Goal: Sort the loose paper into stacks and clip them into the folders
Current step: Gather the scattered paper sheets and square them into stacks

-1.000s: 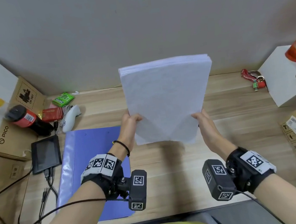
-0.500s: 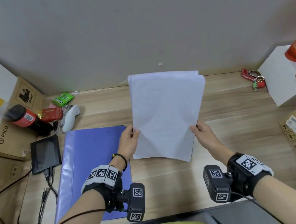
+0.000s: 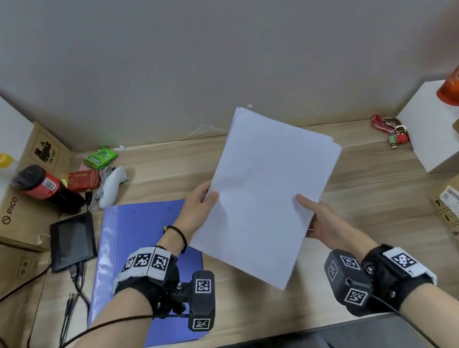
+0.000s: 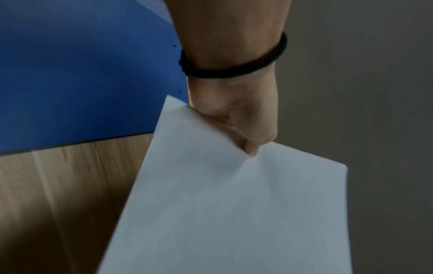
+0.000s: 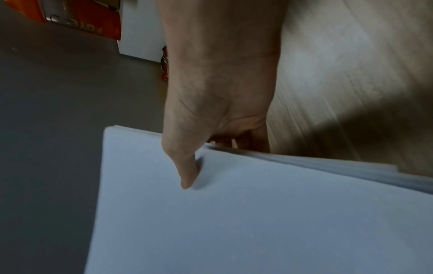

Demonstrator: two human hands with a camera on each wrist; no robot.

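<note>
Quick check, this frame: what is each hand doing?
Left hand: grips the left edge of the paper stack, thumb on top.
Right hand: grips the stack's right edge, thumb on top.

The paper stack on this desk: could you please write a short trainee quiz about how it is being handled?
1. True or false: the paper stack lies flat inside the blue folder.
2. Which hands hold the stack? A) left hand only B) right hand only C) both
3. Fill in: the folder lies to the person's ____ of the stack.

Key: 1 false; 2 C; 3 left.
</note>
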